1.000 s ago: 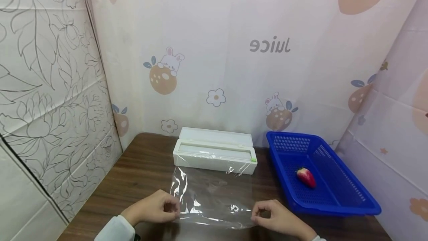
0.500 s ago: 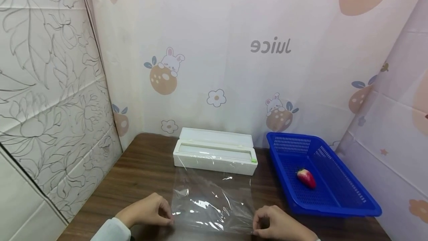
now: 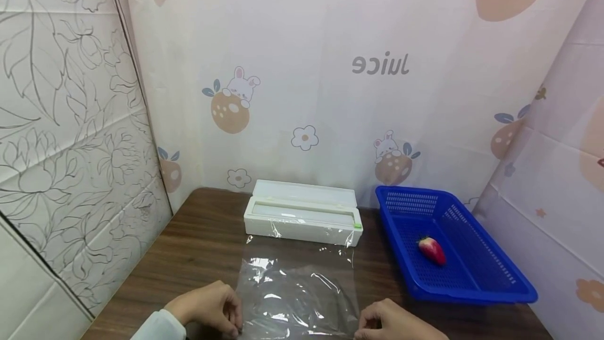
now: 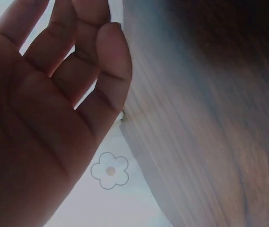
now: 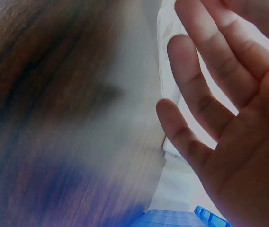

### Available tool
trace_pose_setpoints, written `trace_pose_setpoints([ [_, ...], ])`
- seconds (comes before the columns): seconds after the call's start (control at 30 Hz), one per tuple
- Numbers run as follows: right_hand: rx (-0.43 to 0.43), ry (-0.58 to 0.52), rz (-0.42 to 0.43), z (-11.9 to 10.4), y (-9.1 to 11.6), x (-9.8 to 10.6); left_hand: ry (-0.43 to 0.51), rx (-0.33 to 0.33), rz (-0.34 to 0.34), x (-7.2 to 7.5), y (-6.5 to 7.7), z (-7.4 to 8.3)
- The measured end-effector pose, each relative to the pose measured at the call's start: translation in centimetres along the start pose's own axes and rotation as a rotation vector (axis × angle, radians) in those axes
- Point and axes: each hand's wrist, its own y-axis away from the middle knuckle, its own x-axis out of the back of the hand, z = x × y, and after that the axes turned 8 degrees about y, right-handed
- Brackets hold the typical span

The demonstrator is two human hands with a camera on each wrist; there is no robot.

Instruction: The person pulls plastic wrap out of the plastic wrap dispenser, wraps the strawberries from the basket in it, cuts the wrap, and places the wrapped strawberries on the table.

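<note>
A sheet of clear cling film (image 3: 297, 298) stretches from a white cling film dispenser (image 3: 302, 230) toward the near edge of the table. My left hand (image 3: 209, 308) pinches its near left corner between thumb and fingers. At the near right corner, my right hand (image 3: 391, 323) pinches the film too. Glossy wrinkles run across the sheet, low over the wood. The dispenser's lid (image 3: 304, 193) is raised at the back, and a small green slider (image 3: 357, 226) sits at its right end. In both wrist views the palms and bent fingers fill one side.
To the right stands a blue perforated basket (image 3: 472, 296) with a single red and white strawberry (image 3: 431, 251) in it. The brown wooden table (image 3: 189, 245) ends at a printed curtain (image 3: 302, 94) behind the dispenser. A floral panel (image 3: 75, 146) closes off the left side.
Both hands have moved down toward the near edge, drawing the film longer out of the dispenser. The dispenser, basket and strawberry have stayed in place.
</note>
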Motion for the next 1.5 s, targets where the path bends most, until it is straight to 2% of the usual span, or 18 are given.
trace_pose_setpoints([
  [0.17,-0.013,0.032,0.012,0.1,0.0,-0.3,-0.127,0.009,0.035,0.4,-0.2,0.5],
  [0.33,-0.036,0.069,0.003,-0.1,0.2,-0.3,-0.150,0.008,0.065,0.6,-0.2,0.3],
  [0.5,-0.070,0.032,0.007,-0.2,0.3,0.3,-0.181,-0.111,0.120,1.1,-0.5,-0.5],
  [0.63,-0.018,0.076,0.053,-0.3,0.3,1.0,-0.177,-0.202,0.173,1.5,-1.0,-0.6],
  [0.8,0.026,0.152,0.129,-0.3,0.2,1.8,-0.199,-0.245,0.236,1.7,-1.5,-0.3],
  [0.93,-0.010,0.180,0.174,-0.5,0.1,2.3,-0.218,-0.276,0.286,1.3,-2.3,-0.4],
  [1.1,-0.005,0.261,0.273,-1.0,-0.1,2.9,-0.256,-0.330,0.330,0.8,-3.1,-0.8],
  [1.23,0.008,0.291,0.312,-1.1,0.0,3.6,-0.271,-0.325,0.334,0.6,-3.5,-0.8],
  [1.5,-0.052,0.281,0.305,-1.3,0.2,5.3,-0.271,-0.311,0.316,0.3,-4.0,-0.8],
])
